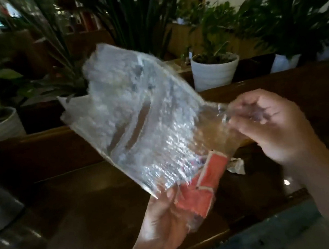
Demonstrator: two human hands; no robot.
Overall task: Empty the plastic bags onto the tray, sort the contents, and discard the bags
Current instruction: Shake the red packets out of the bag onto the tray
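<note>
Clear crinkled plastic bag (138,124) is held up above the dark wooden table (76,212); left hand (164,216) pinches its bottom corner by the red label (199,189), right hand (270,125) grips the gathered side. Probably light, floppy and slippery, best held at corners

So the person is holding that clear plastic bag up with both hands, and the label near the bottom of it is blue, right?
Not quite: the label is red-orange, not blue. The head view shows it by the left hand. Otherwise yes, both hands hold the clear plastic bag up, the right hand pinching its edge.
</note>
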